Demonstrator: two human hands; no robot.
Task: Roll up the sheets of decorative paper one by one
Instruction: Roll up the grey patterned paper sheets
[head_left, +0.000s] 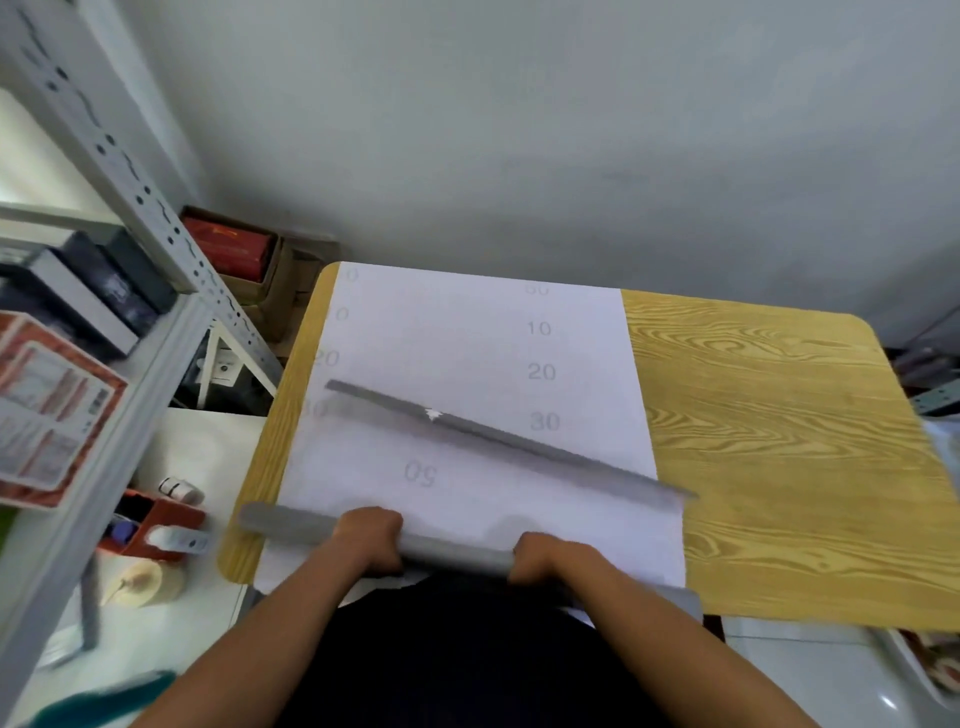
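Note:
A white sheet of decorative paper (467, 343) with faint printed numbers lies face down over the left part of a wood-grain table (779, 441). Its near end is wound into a grey roll (447, 551) along the table's front edge. My left hand (371, 538) grips the roll left of its middle. My right hand (545, 558) grips it right of the middle. A grey folded or curled strip of paper (509, 441) runs slantwise across the sheet beyond the roll.
A grey metal shelf rack (156, 249) with boxes stands at the left. Below it a white surface holds a red tape dispenser (156, 525) and a roll of tape (140, 582). A grey wall stands behind the table.

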